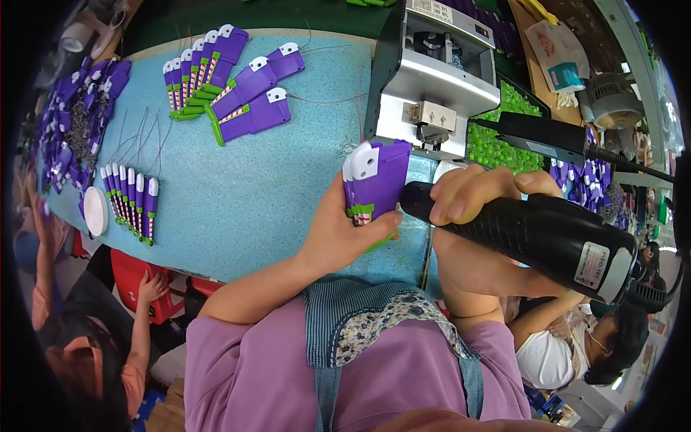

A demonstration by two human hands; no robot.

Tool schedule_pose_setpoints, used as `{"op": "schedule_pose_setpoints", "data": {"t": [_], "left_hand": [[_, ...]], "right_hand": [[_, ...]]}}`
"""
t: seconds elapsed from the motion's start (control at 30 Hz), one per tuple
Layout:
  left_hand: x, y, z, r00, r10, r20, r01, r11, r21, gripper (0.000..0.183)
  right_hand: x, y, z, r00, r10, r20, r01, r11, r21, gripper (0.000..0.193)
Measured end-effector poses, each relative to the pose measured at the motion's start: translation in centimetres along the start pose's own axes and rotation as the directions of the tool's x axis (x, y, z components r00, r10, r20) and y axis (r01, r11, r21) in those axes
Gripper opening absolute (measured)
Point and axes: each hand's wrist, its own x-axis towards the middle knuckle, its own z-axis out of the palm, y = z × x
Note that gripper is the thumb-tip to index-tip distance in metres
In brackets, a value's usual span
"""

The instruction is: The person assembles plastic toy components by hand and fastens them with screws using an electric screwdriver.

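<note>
My left hand [342,229] is closed round a small stack of purple plastic toy parts [381,176] with white tops, striped edges and green lower ends. In my right hand [479,209] is a black electric screwdriver [547,234], its cord leaving the rear end. The screwdriver's front end points left at the purple face of the stack, and its tip is hard to make out, so I cannot tell whether it touches. Beyond my hands stands a grey and black screw feeder [435,79], with a small metal outlet at its front.
Similar purple parts [252,115] with thin wires lie at the back left. A row of narrow ones [133,201] is beside a white round disc [96,211]. Purple parts are heaped [72,129] far left. Green pieces [504,133] fill a tray behind another black tool [540,137]. People sit on both sides.
</note>
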Motion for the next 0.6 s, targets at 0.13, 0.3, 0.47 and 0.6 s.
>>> {"op": "schedule_pose_setpoints", "data": {"t": [0.13,0.3,0.47,0.6], "left_hand": [[-0.4,0.2,-0.6,0.996,0.046,-0.073,-0.049,0.998,-0.041,0.034],[-0.7,0.6,-2.0,0.999,-0.048,0.004,0.048,0.986,-0.160,0.041],[-0.5,-0.4,-1.5,0.932,-0.355,0.080,0.362,0.880,-0.307,0.049],[-0.6,-0.8,-1.5,0.905,-0.404,0.137,0.426,0.852,-0.304,0.053]], "right_hand": [[2.7,-0.6,0.0,0.995,-0.096,-0.038,0.088,0.981,-0.175,0.091],[6.3,-0.2,-3.7,0.975,-0.155,0.156,0.160,0.987,-0.019,0.095],[5.5,1.5,-4.0,0.990,-0.126,0.068,0.129,0.991,-0.040,0.096],[4.4,0.5,-1.9,0.996,-0.084,0.029,0.087,0.987,-0.132,0.099]]}}
